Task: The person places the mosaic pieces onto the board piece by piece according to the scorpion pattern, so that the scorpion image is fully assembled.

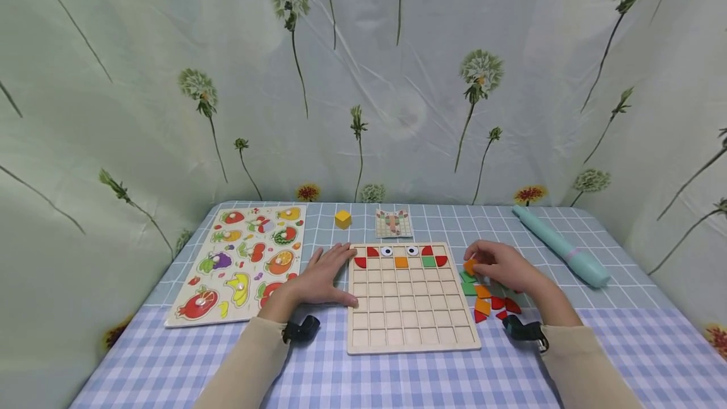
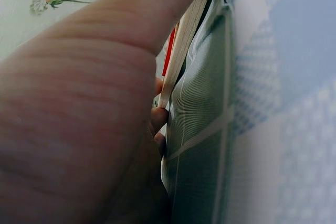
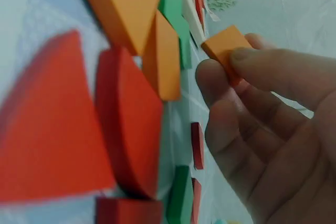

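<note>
A dandelion-printed curtain hangs behind the checked counter, where a wooden grid board lies flat, eye pieces along its far edge. Beside the board's right edge, the right grip is nearly closed, pinching an orange square of about equal sides, tilted, its free end pointing boardward, near loose coloured pieces. The left grip is spread wide, touching the board's left edge.
</note>
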Available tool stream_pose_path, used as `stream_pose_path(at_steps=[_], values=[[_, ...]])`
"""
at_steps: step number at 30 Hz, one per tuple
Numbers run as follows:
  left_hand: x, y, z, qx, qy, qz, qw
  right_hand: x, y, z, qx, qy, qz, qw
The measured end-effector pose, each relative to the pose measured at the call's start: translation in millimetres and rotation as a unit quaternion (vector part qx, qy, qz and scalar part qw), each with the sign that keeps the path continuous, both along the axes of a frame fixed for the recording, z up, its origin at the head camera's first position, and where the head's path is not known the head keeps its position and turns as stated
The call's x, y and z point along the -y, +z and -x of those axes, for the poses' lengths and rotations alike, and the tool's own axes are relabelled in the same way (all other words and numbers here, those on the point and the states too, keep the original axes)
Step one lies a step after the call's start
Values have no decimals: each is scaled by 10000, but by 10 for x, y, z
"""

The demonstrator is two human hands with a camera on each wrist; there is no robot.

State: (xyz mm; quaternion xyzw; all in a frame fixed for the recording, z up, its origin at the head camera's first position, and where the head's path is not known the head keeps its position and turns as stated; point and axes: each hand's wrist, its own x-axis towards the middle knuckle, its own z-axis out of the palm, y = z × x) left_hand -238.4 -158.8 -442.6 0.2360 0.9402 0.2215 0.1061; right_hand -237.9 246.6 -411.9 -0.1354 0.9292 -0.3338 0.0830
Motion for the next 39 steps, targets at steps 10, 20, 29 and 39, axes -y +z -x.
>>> stream_pose_path(at_steps=[10,20,29,39], values=[[-5,23,0,-34,-91,-87,9999,168,-12,-1,312,40,359,9989],[-9,35,-8,-42,-89,-69,9999,304,-30,-22,436,-15,497,9978],[-17,37,-13,-19,-56,-57,10000,494,18,-34,-86,295,102,9995],[-24,27,-12,-11,-44,-82,10000,796,62,-10,-316,699,151,9969]])
